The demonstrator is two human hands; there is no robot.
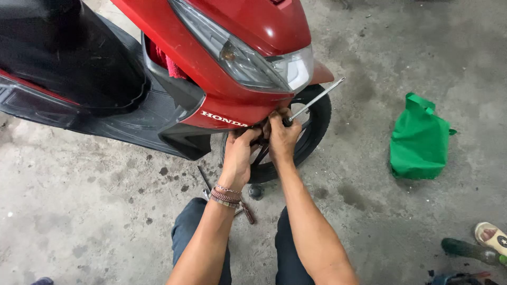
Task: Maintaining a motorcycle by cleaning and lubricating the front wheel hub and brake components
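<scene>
Our right hand [283, 138] grips a screwdriver [316, 100] under the scooter [232, 31] nose; our left hand [240, 153], at its 8 o'clock, pinches the fairing edge. Angled so, the tip could slip and scratch the panel.

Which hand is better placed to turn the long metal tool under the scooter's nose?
Right, probably. The right hand already grips the metal tool, whose shaft angles up to the right. The left hand reaches under the red front panel, seemingly bracing there.
</scene>
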